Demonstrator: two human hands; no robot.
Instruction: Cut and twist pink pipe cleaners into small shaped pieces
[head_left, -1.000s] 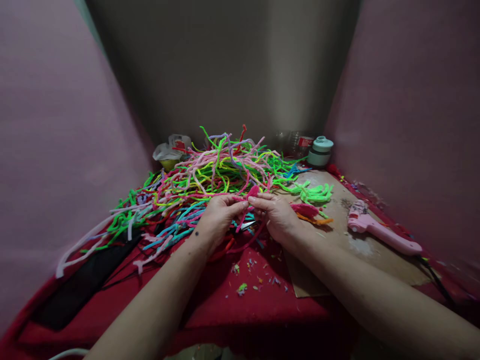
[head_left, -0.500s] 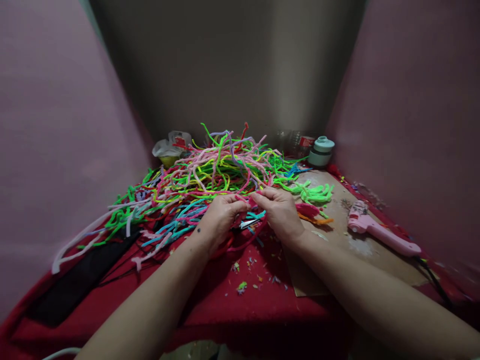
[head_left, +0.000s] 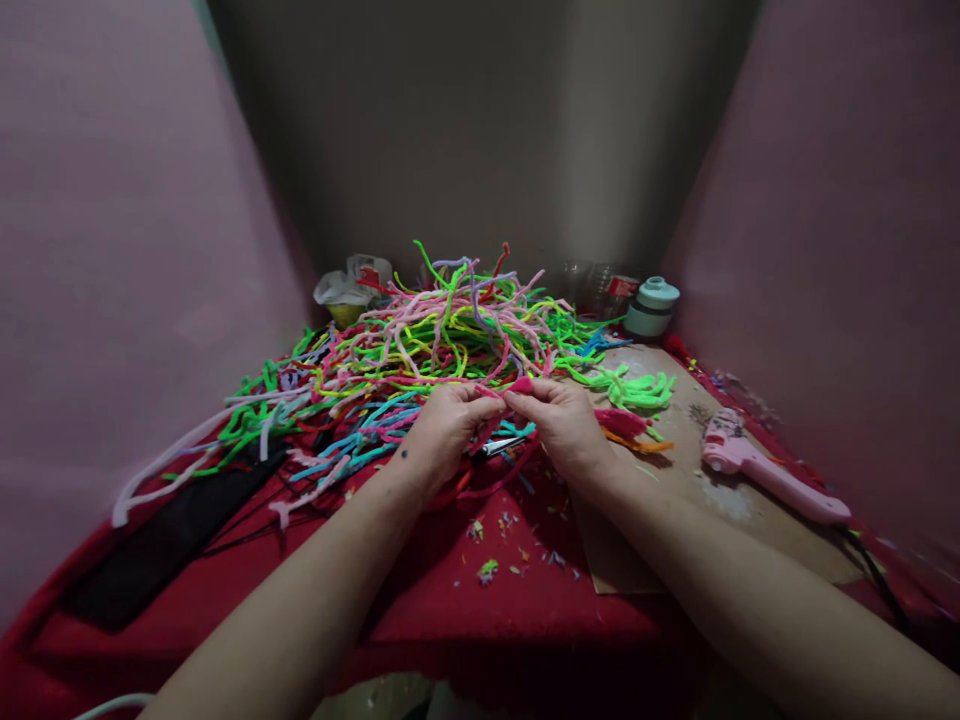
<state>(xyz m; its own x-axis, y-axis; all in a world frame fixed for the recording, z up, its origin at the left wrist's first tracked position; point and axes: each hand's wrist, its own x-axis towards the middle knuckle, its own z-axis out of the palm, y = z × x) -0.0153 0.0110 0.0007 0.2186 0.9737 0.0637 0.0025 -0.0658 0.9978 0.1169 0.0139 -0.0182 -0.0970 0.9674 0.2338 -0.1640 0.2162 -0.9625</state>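
A dark pink pipe cleaner is pinched between my two hands, and a length of it loops down below them. My left hand closes thumb and finger on it. Close beside, my right hand pinches it too, with a pink end sticking up over the fingertips. Beneath the hands, partly hidden, lies a shiny metal tool, perhaps scissors. Just beyond the fingers rises a big tangled heap of coloured pipe cleaners.
A pink glue gun rests on a brown board at right. Behind stand a mint-lidded jar, a clear bottle and a plastic bag. Fuzzy scraps dot the red cloth. Black fabric lies left.
A pink end now shows above my right fingertips, where the pinch has shifted slightly. Both hands stay close together. The whole view has moved a little.
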